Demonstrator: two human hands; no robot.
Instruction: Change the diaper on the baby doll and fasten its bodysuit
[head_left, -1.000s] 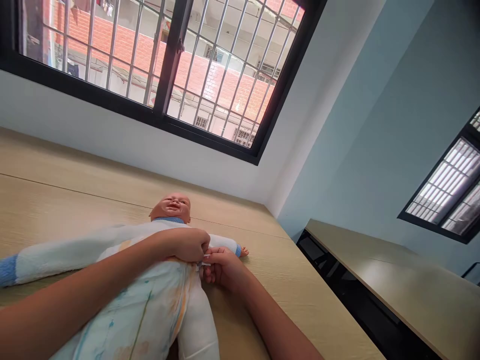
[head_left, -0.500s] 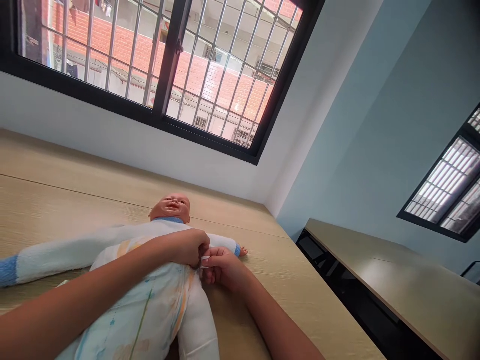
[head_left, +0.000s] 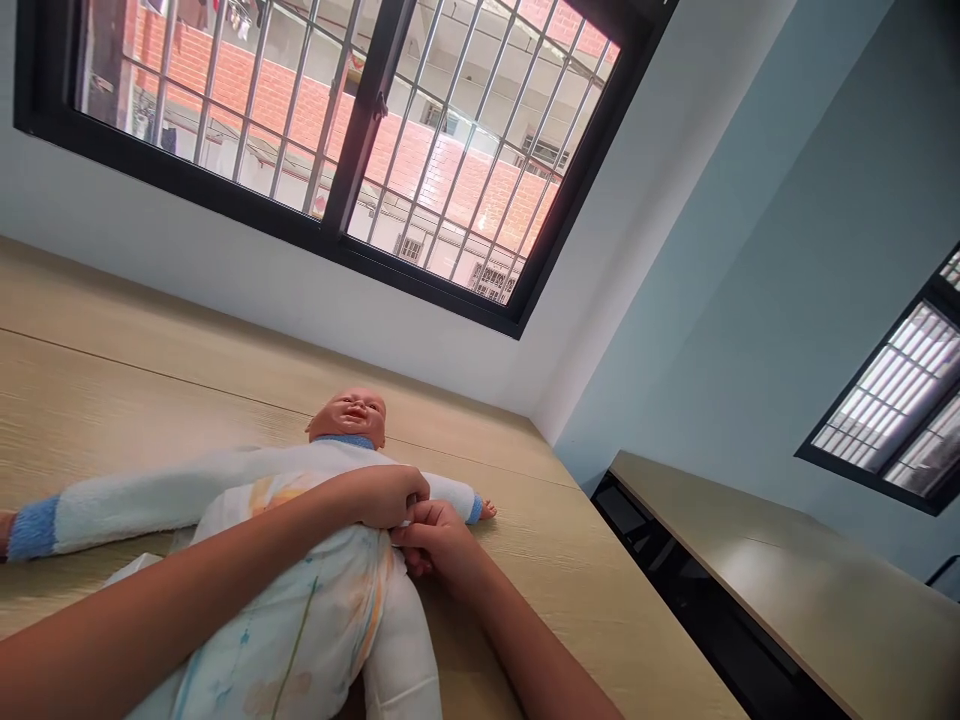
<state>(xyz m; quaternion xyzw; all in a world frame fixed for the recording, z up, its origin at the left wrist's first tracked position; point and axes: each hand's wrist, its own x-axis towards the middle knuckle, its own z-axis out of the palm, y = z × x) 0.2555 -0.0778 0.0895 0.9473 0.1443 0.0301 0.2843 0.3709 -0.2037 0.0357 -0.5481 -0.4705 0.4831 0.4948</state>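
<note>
A baby doll (head_left: 346, 417) in a white suit with blue cuffs lies on its back on a wooden table (head_left: 112, 390), arms spread. A printed diaper (head_left: 300, 620) covers its middle. My left hand (head_left: 386, 495) reaches across the doll's waist, fingers pinched on the diaper's upper edge at the doll's side. My right hand (head_left: 435, 537) meets it there, fingers curled and pinching the same diaper edge. What exactly lies between the fingertips is hidden.
A barred window (head_left: 360, 140) fills the wall behind the table. To the right, across a dark gap (head_left: 675, 570), stands a second wooden table (head_left: 787, 570) under a smaller window (head_left: 892, 400). The first table's right edge runs close past my right forearm.
The view has shifted slightly, and both hands have drawn closer together at the diaper's side; the white tab seen between my fingers earlier is now covered.
</note>
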